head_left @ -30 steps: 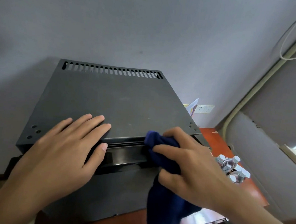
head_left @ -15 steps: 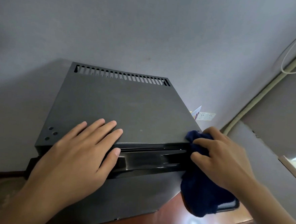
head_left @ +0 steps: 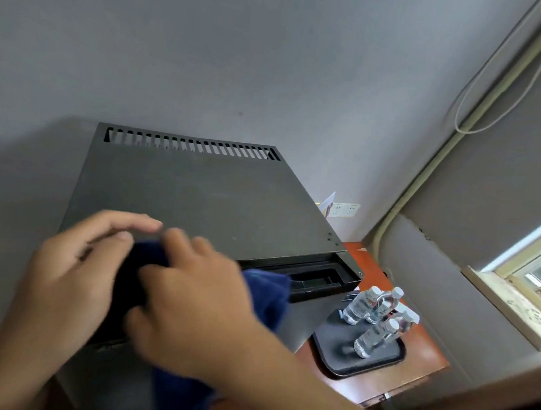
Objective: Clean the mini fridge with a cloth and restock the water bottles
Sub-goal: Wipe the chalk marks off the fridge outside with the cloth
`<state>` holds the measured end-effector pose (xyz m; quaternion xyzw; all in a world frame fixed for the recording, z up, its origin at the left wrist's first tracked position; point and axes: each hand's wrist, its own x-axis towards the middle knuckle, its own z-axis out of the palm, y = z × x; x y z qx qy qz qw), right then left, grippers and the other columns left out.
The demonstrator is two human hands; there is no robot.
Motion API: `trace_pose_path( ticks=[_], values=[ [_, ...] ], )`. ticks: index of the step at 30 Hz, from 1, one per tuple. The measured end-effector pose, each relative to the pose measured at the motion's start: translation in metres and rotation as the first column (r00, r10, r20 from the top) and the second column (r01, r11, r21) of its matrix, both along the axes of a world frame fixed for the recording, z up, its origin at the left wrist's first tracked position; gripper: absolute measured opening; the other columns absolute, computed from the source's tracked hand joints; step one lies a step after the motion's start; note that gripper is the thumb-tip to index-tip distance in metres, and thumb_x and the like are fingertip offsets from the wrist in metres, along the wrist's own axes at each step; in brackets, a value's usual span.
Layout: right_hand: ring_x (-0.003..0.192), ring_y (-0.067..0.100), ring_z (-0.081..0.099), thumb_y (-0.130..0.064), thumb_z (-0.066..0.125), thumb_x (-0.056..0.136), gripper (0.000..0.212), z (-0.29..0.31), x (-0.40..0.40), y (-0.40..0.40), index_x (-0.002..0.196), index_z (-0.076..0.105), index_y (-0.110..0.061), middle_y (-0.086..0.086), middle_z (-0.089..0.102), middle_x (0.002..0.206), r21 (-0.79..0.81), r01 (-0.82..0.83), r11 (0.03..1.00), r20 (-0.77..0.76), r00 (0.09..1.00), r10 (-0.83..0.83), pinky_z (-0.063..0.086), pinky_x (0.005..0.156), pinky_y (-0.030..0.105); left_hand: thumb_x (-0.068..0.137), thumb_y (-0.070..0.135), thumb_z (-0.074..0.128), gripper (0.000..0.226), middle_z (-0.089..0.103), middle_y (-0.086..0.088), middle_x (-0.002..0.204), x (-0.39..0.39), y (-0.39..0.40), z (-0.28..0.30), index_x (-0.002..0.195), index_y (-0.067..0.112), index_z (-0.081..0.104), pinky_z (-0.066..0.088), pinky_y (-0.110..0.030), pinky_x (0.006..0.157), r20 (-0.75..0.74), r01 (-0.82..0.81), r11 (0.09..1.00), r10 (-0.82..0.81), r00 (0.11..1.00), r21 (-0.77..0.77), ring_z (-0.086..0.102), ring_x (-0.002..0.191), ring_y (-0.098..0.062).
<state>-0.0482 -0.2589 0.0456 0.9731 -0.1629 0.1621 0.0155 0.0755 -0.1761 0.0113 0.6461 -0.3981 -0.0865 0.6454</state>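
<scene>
Mini fridge: dark grey top, vent slots at rear.
Both hands, left hand and right hand, grip blue cloth at front edge; water bottles on black tray right of them.

The mini fridge top lies bare from its vent slots forward, leaving open room across most of that surface. At the fridge's front left edge, the left hand and right hand crowd together over a dark blue cloth, blocking that corner. Right of the fridge, a black tray fills much of the red-brown tabletop; water bottles, apparently five, stand clustered at the tray's far right, its near left part open. The grey wall closes in directly behind the fridge.
</scene>
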Motion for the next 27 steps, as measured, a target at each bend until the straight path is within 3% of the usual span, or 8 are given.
trace_pose_path(
  ticks=[3,6,9,11,14,20,24,27],
  values=[
    [0.085,0.037,0.053,-0.039,0.071,0.079,0.047,-0.002,0.032,0.031,0.12,0.069,-0.016,0.013,0.055,0.115,0.082,-0.078,0.994,0.015,0.997,0.077,0.038,0.065,0.037,0.093,0.039,0.046,0.028,0.073,0.022,0.098,0.025,0.016,-0.005,0.108,0.043,0.069,0.053,-0.014,0.082,0.048,-0.044,0.997,0.041,0.998,0.066,0.065,0.089,0.006],
    [0.089,0.034,0.052,-0.042,0.066,0.084,0.03,0.001,0.026,0.027,0.107,0.073,-0.024,0.007,0.053,0.108,0.15,-0.096,0.984,0.075,0.993,0.086,0.042,0.067,0.037,0.098,0.046,0.044,0.035,0.074,0.005,0.105,0.053,0.037,-0.015,0.121,0.032,0.068,0.058,-0.042,0.094,0.081,-0.059,0.984,0.046,0.996,0.169,0.07,0.099,-0.018],
    [0.103,0.026,0.058,-0.048,0.052,0.083,0.033,0.001,-0.009,-0.001,0.105,0.07,-0.031,-0.004,0.056,0.117,0.144,0.035,0.989,0.161,0.985,-0.059,0.052,0.076,0.039,0.093,0.058,0.043,0.043,0.065,-0.026,0.081,0.066,0.058,-0.022,0.121,0.036,0.068,0.055,-0.043,0.061,0.161,-0.11,0.965,0.073,0.984,0.238,0.063,0.071,-0.044],
    [0.109,0.022,0.061,-0.05,0.05,0.08,0.037,0.001,-0.035,-0.03,0.107,0.07,-0.035,-0.01,0.056,0.123,0.203,0.211,0.956,0.259,0.93,-0.26,0.054,0.081,0.041,0.092,0.066,0.044,0.042,0.067,-0.018,0.074,0.07,0.077,-0.027,0.118,0.043,0.068,0.048,-0.041,0.057,0.165,-0.139,0.948,0.094,0.982,0.285,0.062,0.067,-0.039],
    [0.101,0.023,0.064,-0.057,0.044,0.074,0.046,0.0,-0.06,-0.063,0.106,0.073,-0.04,-0.016,0.057,0.116,0.244,0.435,0.867,0.177,0.859,-0.48,0.051,0.081,0.038,0.089,0.044,0.052,0.031,0.074,0.019,0.114,0.076,0.098,-0.042,0.115,0.05,0.067,0.052,-0.025,0.092,-0.015,-0.045,0.959,0.051,0.999,0.278,0.067,0.111,-0.001],
    [0.073,0.02,0.058,-0.052,0.046,0.077,0.031,-0.01,-0.016,-0.013,0.078,0.068,-0.03,-0.008,0.052,0.089,0.028,0.359,0.933,0.086,0.929,-0.361,0.036,0.055,0.031,0.084,0.055,0.059,0.065,0.038,0.032,0.155,0.051,0.105,-0.073,0.144,0.062,0.037,0.025,-0.025,0.122,-0.132,0.257,0.934,-0.23,0.964,0.249,0.028,0.148,0.006],
    [0.074,0.022,0.056,-0.051,0.05,0.079,0.028,-0.008,0.043,0.046,0.076,0.06,-0.025,-0.006,0.046,0.086,0.024,0.133,0.991,0.068,0.989,-0.134,0.037,0.052,0.033,0.094,0.033,0.06,0.049,0.049,0.035,0.145,0.059,0.107,-0.067,0.14,0.048,0.053,0.028,-0.021,0.116,-0.292,0.295,0.94,-0.237,0.927,0.173,0.038,0.14,0.011],
    [0.079,0.021,0.055,-0.052,0.049,0.082,0.028,-0.008,0.076,0.071,0.085,0.066,-0.029,-0.007,0.047,0.09,0.121,-0.062,0.991,0.045,0.997,0.057,0.046,0.056,0.039,0.104,0.008,0.05,0.026,0.07,0.039,0.102,0.063,0.102,-0.072,0.114,0.022,0.07,0.043,-0.008,0.094,-0.387,0.229,0.951,-0.135,0.912,0.208,0.061,0.105,0.018]
  ],
)
